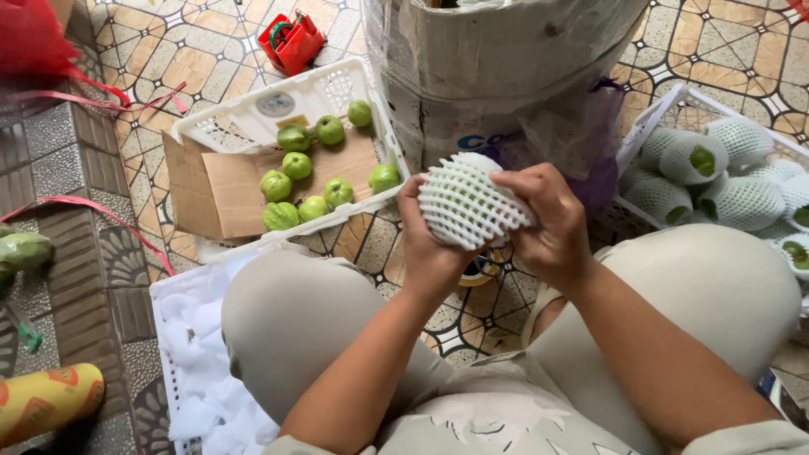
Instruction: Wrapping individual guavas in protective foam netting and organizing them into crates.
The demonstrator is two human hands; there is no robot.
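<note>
Between the knees | left hand (434,253) and right hand (548,223) clasp foam net sleeve (463,202) | soft, light, stretchy; bruisable fruit likely inside | grip sides gently

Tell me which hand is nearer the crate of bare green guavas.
Left. The left hand grips the foam-netted fruit just right of the crate of bare guavas; the right hand holds the fruit's far side, farther away.

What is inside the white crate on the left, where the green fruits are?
The white crate holds about nine bare green fruits lying on a brown cardboard sheet. The cardboard covers the crate floor, so whatever is beneath it cannot be seen.
</note>
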